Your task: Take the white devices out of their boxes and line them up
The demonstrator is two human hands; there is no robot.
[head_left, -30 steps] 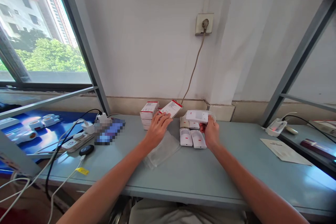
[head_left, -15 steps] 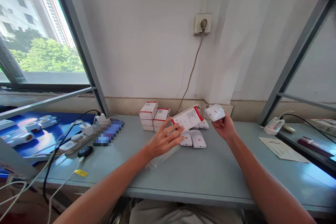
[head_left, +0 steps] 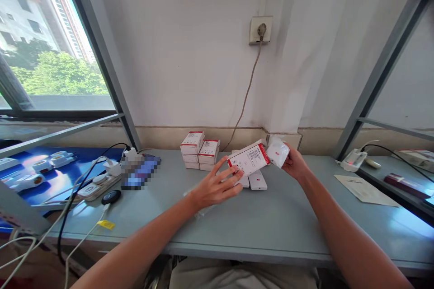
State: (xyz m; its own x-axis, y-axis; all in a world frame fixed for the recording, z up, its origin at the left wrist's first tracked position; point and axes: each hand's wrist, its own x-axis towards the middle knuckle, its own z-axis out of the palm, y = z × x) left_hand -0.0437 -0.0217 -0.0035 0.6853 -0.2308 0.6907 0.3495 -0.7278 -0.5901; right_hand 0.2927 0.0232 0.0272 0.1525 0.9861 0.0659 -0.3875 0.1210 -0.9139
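My left hand holds a white and red box, its fingers spread over the lower left end. The box is tilted, with its right end raised. Just off that end, my right hand grips a white device in clear plastic wrap. Partly behind the box, white devices lie on the table. Several white and red boxes are stacked to the left of them. Clear plastic film lies under my left wrist.
A phone, a power strip and a black round device with a cable sit on the left. A paper sheet lies right. Metal frame posts stand at both sides; a wall socket is ahead.
The box in my left hand has moved a little right and down, covering more of the loose devices. The wrapped device in my right hand has turned and dropped slightly, close to the box's end.
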